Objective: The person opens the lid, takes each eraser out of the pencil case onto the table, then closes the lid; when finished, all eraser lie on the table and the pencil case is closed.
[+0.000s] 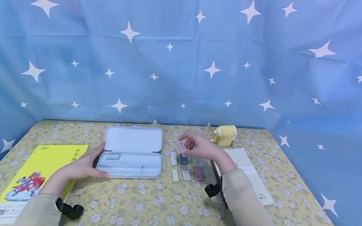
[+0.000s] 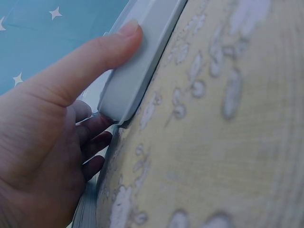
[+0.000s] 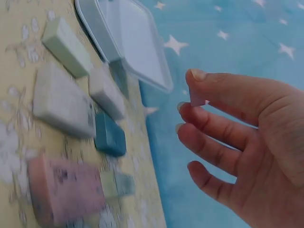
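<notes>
An open white pencil case (image 1: 131, 176) lies on the table, its lid (image 1: 133, 138) tilted back. My left hand (image 1: 83, 164) grips its left end, with the thumb along the front wall and the fingers around the side. Inside the back compartment is a pale green eraser (image 1: 113, 156). My right hand (image 1: 201, 147) pinches a small pink-lilac eraser (image 1: 181, 146) between thumb and fingertips, raised above the other erasers. Below it lie a white eraser (image 1: 173, 159), a dark blue eraser (image 3: 110, 135), a dusty pink eraser (image 3: 66, 190) and several others.
A yellow book (image 1: 31, 164) lies at the left under my left forearm. Behind my right hand stands a yellow pencil sharpener (image 1: 224, 136). An open notebook (image 1: 255, 179) lies to the right, partly behind my right arm. A blue starry curtain (image 1: 190, 52) hangs behind the table.
</notes>
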